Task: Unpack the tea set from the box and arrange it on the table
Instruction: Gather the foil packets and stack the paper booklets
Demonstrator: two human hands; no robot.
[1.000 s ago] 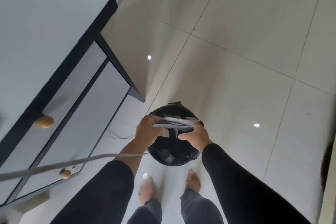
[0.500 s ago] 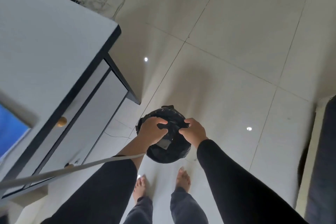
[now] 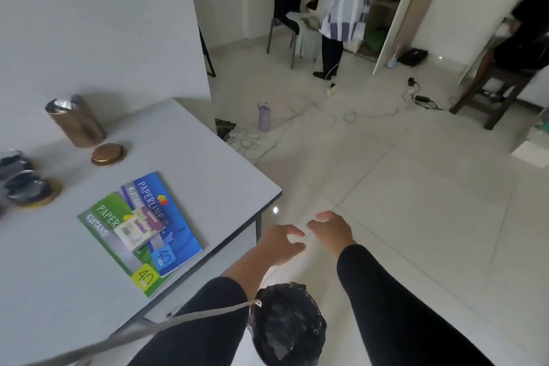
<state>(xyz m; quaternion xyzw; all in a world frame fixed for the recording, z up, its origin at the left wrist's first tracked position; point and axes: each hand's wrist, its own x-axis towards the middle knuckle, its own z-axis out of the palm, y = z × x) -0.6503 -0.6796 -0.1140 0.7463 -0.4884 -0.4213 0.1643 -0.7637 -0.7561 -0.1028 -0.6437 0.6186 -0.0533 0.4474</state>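
- The left hand [image 3: 280,242] and the right hand [image 3: 329,230] meet in mid-air just past the table's corner, at about 6 o'clock from the centre of the view, fingertips nearly touching.
- Both hands have their fingers loosely curled and close together; a pale blur sits between them, and whether they pinch anything cannot be told.
- A black bin [image 3: 286,325] lined with a dark bag stands on the floor below the forearms, at 6 o'clock near the bottom edge, with scraps inside.
- On the white table [image 3: 208,175], at 9 o'clock, a bronze canister [image 3: 75,122] stands open with foil at its mouth; its round lid [image 3: 107,154] lies just beside it.
- At the far left edge, dark round pieces [image 3: 22,181] sit on a golden disc, too blurred to name.
- Two receipt books, green [image 3: 118,244] and blue [image 3: 166,223], lie overlapped near the table's front, a small booklet [image 3: 139,227] on top.
- At 12 o'clock another person [image 3: 341,9] stands by a dark chair [image 3: 285,0]; cables [image 3: 258,140] and a lilac bottle [image 3: 264,117] lie on the floor.
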